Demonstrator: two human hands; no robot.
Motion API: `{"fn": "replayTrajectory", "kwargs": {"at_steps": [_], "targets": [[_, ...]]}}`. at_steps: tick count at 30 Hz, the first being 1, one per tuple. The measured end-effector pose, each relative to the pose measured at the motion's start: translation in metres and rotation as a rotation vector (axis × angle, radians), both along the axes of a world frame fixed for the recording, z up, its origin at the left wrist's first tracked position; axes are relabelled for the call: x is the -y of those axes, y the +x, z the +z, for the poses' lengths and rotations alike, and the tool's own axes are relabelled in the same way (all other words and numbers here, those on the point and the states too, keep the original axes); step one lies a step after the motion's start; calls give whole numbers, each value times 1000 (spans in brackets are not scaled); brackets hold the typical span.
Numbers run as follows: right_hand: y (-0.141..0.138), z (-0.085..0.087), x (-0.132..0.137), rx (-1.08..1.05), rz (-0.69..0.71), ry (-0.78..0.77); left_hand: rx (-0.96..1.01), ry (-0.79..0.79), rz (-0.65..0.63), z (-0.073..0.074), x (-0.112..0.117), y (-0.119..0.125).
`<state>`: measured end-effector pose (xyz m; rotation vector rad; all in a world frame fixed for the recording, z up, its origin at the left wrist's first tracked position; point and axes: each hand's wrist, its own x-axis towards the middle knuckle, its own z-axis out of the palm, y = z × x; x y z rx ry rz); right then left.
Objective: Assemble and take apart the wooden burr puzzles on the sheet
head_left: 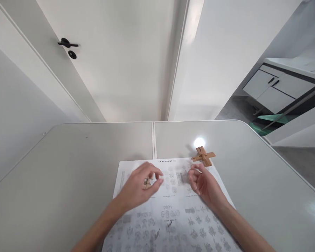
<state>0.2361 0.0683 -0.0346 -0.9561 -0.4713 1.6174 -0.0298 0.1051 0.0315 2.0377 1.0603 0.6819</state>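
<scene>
My left hand [143, 183] is over the upper left of a printed paper sheet [147, 236]. Its fingers are curved, with a small gap between thumb and index tip. Through that gap part of a small wooden piece [146, 182] shows; most of it is hidden by the hand, and it appears to be beneath rather than gripped. My right hand [204, 183] is above the sheet's right side, palm turned inward, fingers loosely bent and apart, with nothing visible in them. Just beyond it, a cross-shaped wooden puzzle [204, 156] of interlocked pieces rests at the sheet's top right corner.
The sheet lies on a pale grey table [68, 168] with a seam down its middle. Past the table's far edge stand a white door [126, 63] with a black handle [65, 42] and a wall. A white cabinet [275, 84] is at the right.
</scene>
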Motion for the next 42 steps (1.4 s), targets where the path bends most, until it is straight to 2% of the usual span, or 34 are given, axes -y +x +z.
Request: {"fn": "replayTrajectory", "kwargs": {"at_steps": [2, 6, 9, 12, 15, 21, 27, 30, 36, 42], "targets": [[-7, 2, 5, 132, 62, 76, -114, 98, 24, -5, -7, -23], [-12, 2, 11, 308, 137, 165, -320, 166, 13, -17, -11, -59], [-13, 2, 13, 375, 184, 198, -359, 162, -22, -22, -11, -71], [-14, 3, 14, 429, 216, 221, -355, 66, -52, -24, -12, -72], [-16, 3, 14, 472, 231, 227, -325, -6, -83, -24, -14, -66], [-19, 5, 15, 522, 238, 266, -287, -43, -178, -19, -20, -52], [-20, 5, 14, 524, 234, 277, -187, -77, -126, -17, -20, -33], [-20, 5, 14, 517, 228, 281, -153, -76, -122, -20, -21, -16], [-20, 7, 14, 520, 187, 292, -135, 17, -197, -32, -20, 21], [-19, 8, 16, 604, 175, 323, -136, 77, -215, -39, -13, 35]]}}
